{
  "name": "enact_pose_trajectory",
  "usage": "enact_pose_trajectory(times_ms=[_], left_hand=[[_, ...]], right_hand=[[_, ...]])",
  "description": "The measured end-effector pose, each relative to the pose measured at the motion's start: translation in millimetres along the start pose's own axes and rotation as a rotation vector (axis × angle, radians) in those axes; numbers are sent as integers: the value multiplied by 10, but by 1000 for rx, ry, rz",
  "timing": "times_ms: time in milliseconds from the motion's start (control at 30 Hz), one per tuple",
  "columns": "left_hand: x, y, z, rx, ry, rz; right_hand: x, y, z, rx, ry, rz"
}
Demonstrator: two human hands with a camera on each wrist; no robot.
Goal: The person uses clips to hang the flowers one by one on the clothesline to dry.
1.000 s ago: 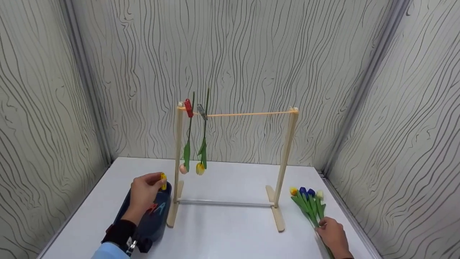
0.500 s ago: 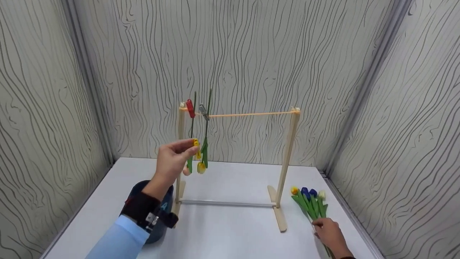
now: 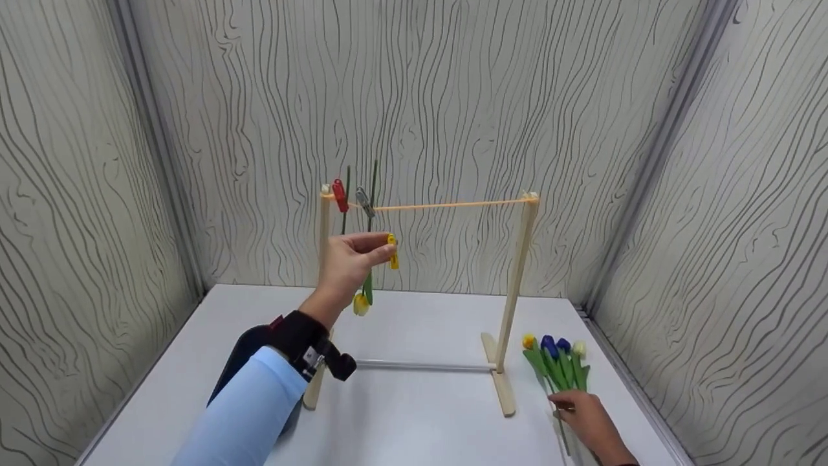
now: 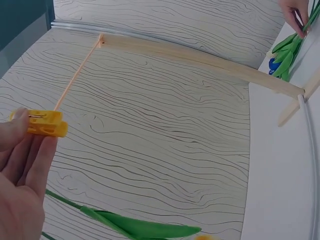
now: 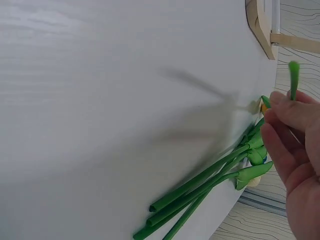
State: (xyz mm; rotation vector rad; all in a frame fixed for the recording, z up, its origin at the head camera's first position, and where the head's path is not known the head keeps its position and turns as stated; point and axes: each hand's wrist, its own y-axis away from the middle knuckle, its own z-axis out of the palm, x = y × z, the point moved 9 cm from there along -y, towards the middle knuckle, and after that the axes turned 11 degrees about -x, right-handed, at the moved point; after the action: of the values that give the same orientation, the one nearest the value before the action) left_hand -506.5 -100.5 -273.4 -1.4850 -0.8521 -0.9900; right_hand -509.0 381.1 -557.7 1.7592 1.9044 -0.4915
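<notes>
head view: two tulips (image 3: 361,304) on cord (image 3: 453,206), four unhung tulips (image 3: 548,347) to its right, my left hand (image 3: 350,262) pinching clip (image 3: 393,255), right hand (image 3: 587,415) stem (image 5: 294,82)

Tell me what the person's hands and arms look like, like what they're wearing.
Left hand: bare, with a wide black wristband, silvery fitting, small black block and light blue sleeve. Right hand: bare; only a dark edge shows at the wrist.

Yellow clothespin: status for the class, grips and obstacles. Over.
Left grip: pinching yellow clothespin, not yet on orange cord. Right grip: pinching a tulip stem. Possibly in the way: red clothespin, grey clothespin at cord's left end.
</notes>
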Motion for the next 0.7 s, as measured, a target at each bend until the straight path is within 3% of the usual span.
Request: enact_pose_trajectory(times_ms=[167, 333, 500, 700], left_hand=[[-75, -19, 30, 19, -6, -32], [-108, -21, 37, 17, -11, -42], [-121, -16, 43, 13, -9, -47], [-103, -32, 70, 15, 2, -36]], right_hand=[[-77, 23, -86, 98, 25, -51], [-201, 101, -282, 281, 55, -114], [-352, 175, -501, 456, -64, -208], [-577, 274, -847, 725, -295, -366]])
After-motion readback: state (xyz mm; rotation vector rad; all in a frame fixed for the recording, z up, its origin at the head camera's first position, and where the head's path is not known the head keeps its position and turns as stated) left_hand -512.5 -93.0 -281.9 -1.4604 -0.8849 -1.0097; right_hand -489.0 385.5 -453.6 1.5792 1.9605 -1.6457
